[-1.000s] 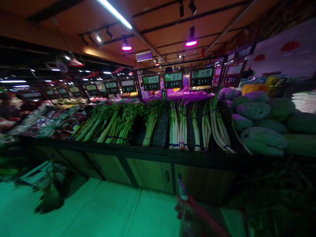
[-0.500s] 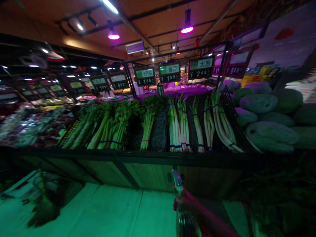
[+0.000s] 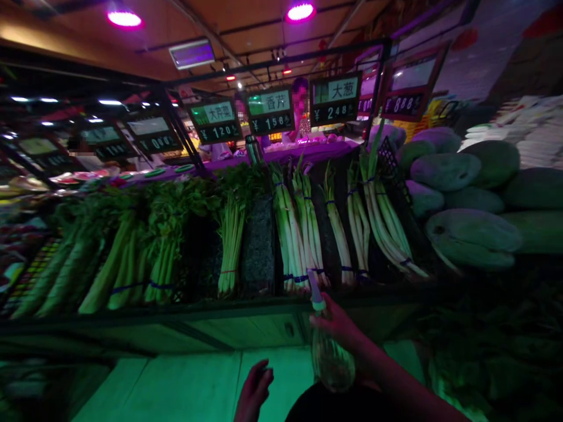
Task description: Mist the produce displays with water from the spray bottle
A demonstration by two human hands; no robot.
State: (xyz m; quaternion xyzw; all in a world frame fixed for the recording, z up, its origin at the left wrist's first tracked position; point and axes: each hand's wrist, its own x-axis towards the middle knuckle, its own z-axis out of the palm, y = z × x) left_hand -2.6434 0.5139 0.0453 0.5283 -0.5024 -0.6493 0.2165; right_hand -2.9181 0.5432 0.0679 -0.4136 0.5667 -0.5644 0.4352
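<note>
My right hand (image 3: 341, 328) grips a clear spray bottle (image 3: 328, 351) by its neck, nozzle pointing up toward the vegetable stand. It is held just in front of the stand's front edge, below bundles of green onions (image 3: 299, 228). My left hand (image 3: 254, 390) rises at the bottom centre with fingers curled; whether anything is in it I cannot make out. Celery bundles (image 3: 127, 258) and a thin bunch of greens (image 3: 231, 234) lie to the left on the slanted shelf.
Large pale-green winter melons (image 3: 470, 193) are piled at the right. Price signs (image 3: 268, 111) hang above the stand. People stand behind the counter (image 3: 303, 149). Wooden cabinet doors (image 3: 246, 331) run under the shelf, with tiled floor (image 3: 176, 387) below.
The view has moved closer to the stand and tilted down. My right hand lifted the spray bottle up toward the green onions. My left hand came into view at the bottom.
</note>
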